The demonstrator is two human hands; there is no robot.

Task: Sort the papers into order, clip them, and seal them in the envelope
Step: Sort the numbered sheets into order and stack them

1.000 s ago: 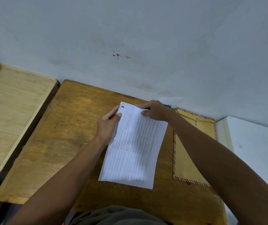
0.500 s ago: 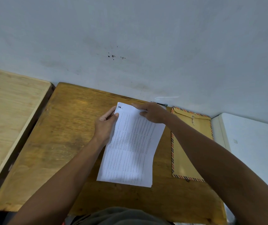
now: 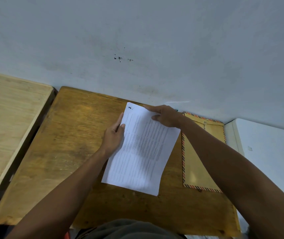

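Step in hand, as judged: squaring the papers (image 3: 143, 149) after sorting, before clipping. The top sheet bears a handwritten mark at its far left corner, which suggests the order is set; how many sheets lie beneath cannot be told.

Left hand (image 3: 114, 137): holds the left edge of the papers near the far end, thumb on top of the sheet, fingers curled along and under the edge.

Right hand (image 3: 165, 116): grips the far right corner of the papers, thumb on the printed face, fingers reaching along the far edge. The near end of the papers rests on the desk (image 3: 72, 135), between the two forearms.

The envelope (image 3: 198, 161) lies flat on the desk just to the right of the papers, partly under the right forearm, not touching them. It has a striped border and a string fastener at its far end.

A small dark object shows just beyond the right hand; whether it is the clip cannot be told.

Next move, as judged: keep one hand on the aligned edges, free the other to fetch a clip, and fasten it at a far corner. Releasing both hands risks the sheets fanning out.
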